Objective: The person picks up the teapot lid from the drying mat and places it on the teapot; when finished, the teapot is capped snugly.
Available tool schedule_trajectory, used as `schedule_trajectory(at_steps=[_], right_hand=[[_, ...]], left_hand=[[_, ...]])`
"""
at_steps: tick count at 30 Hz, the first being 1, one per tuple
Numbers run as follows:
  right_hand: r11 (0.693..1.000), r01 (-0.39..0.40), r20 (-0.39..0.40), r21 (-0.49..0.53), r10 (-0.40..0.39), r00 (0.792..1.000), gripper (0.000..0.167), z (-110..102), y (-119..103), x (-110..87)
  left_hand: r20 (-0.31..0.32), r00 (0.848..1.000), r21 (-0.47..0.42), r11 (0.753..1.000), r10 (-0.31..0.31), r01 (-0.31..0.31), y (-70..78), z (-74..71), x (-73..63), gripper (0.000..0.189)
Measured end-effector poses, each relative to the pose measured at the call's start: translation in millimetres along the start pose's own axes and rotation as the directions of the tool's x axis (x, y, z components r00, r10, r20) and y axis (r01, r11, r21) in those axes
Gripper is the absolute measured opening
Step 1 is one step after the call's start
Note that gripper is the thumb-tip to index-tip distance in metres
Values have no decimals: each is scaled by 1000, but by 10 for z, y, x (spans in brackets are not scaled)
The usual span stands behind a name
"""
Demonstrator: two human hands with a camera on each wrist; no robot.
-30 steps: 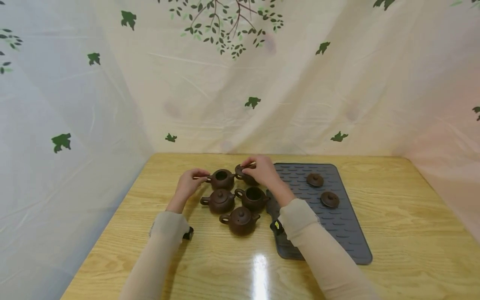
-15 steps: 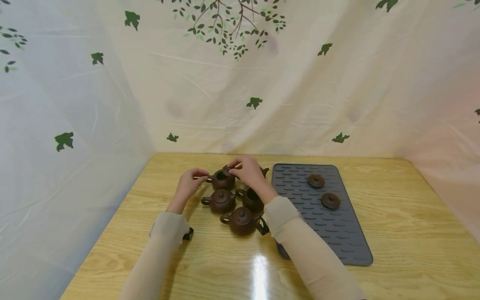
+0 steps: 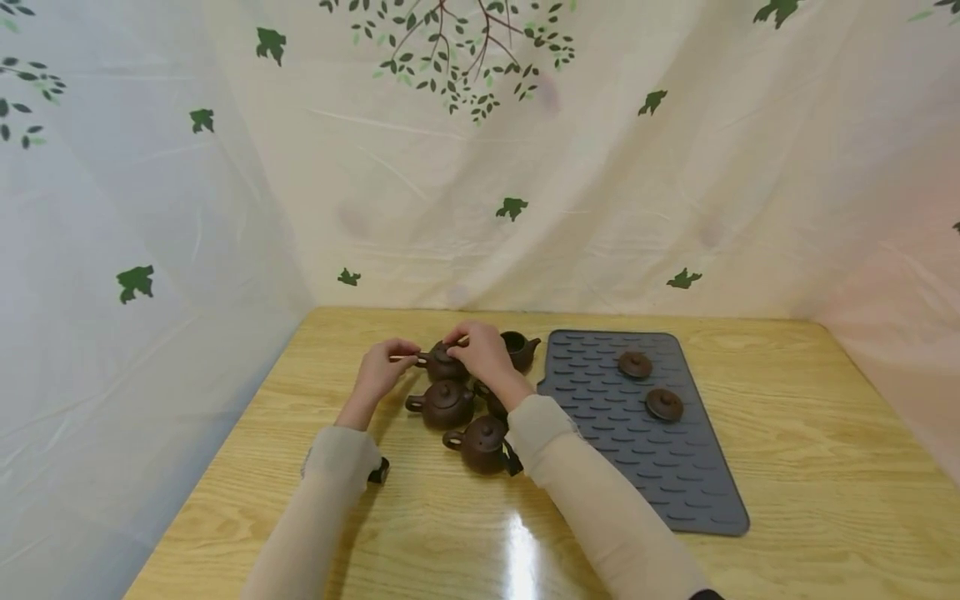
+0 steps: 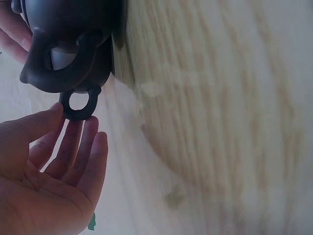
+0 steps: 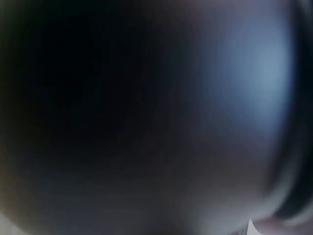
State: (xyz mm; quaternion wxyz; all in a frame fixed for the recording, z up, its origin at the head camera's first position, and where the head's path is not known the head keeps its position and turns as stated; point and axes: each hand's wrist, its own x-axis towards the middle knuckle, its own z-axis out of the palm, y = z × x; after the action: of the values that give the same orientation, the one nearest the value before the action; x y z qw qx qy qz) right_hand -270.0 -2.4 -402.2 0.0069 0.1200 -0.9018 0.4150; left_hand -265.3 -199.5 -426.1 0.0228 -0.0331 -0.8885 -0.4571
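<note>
At the back left of a group of dark brown teapots, my left hand pinches the handle of one teapot between thumb and fingertips. Over that same teapot's mouth, my right hand pinches a brown lid, which sits at the opening. To its right stands a teapot without a lid. Nearer are two lidded teapots, one in the left middle and one in front. My right arm mostly hides another teapot. The right wrist view is filled by a blurred dark surface.
A grey ridged mat lies right of the teapots, partly under my right forearm. Two brown lids, one farther back and one nearer, rest on it. A leaf-patterned curtain hangs behind the wooden table.
My right hand has moved left with the lid, from the back-right teapot to the mouth of the back-left one. The left hand has kept its grip on the handle.
</note>
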Motion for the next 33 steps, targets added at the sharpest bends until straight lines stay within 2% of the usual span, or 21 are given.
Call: schedule_trajectory(at_steps=[6, 9, 17, 23, 26, 33], right_hand=[[999, -10, -13, -40, 10, 1000, 12, 42, -28, 5], [996, -18, -13, -91, 17, 1000, 12, 60, -38, 14], [985, -22, 12, -169, 24, 1000, 16, 34, -49, 19], [997, -12, 41, -78, 15, 999, 18, -57, -16, 17], [1000, -17, 55, -20, 18, 998, 20, -142, 13, -8], [999, -25, 53, 48, 22, 998, 23, -402, 104, -81]], left_hand=[[-1, 1000, 10, 1000, -4, 4, 3, -3, -29, 22], [1, 1000, 38, 999, 16, -16, 29, -6, -48, 21], [10, 998, 57, 996, 63, -63, 195, -35, -133, 22], [-26, 994, 48, 993, 107, -106, 363, -21, -201, 21], [-31, 991, 16, 991, 133, -132, 426, 12, -222, 19], [40, 972, -25, 973, 230, -229, 526, 111, -256, 18]])
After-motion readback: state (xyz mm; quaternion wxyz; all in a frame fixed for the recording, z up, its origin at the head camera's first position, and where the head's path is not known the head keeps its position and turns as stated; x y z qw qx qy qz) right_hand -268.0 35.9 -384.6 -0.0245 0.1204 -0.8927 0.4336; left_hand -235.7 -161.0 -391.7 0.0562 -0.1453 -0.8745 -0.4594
